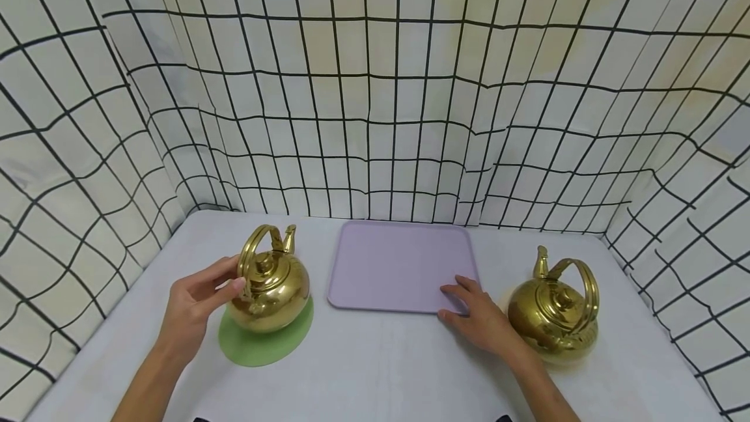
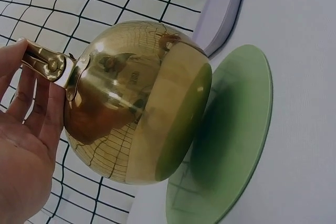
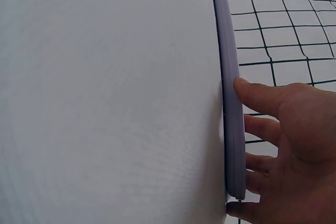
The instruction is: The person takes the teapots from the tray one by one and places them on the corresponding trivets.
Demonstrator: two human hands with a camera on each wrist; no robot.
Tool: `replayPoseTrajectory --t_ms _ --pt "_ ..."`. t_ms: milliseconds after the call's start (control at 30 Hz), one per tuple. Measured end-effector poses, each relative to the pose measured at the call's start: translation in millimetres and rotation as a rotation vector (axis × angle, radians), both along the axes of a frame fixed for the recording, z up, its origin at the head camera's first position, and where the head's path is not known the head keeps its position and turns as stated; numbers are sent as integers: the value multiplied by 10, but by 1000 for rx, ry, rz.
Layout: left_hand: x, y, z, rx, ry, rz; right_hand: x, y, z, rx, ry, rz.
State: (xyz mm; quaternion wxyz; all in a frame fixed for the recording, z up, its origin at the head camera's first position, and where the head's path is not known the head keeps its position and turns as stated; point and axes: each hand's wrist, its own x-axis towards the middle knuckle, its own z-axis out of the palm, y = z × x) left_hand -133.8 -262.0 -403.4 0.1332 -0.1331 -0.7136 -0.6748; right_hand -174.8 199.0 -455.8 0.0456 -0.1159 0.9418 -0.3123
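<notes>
A brass kettle with an arched handle and short spout stands over a round green mat on the left. My left hand grips its handle between thumb and fingers. In the left wrist view the kettle's base seems slightly raised above the mat, which carries a dark shadow. My right hand rests at the front right corner of a lilac tray, fingers extended over it. The right wrist view shows the thumb touching the tray's edge.
A second brass kettle stands close to the right forearm, with its spout toward the back and a pale patch showing beside its base. Black grid netting over white sheeting encloses the white table at the back and sides.
</notes>
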Motion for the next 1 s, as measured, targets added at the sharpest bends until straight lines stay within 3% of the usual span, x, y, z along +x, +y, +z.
replayPoseTrajectory --t_ms 333,533,767,1000 --pt "61 -38 -40 -8 -11 -45 2 -1 -5 7 -13 1" --pt "69 -89 -96 46 35 -58 7 -7 13 4 -6 13" --pt "52 -161 -138 89 68 -136 15 14 26 5 -17 -2" --pt "51 -155 -166 70 44 -117 33 33 36 12 -18 -6"
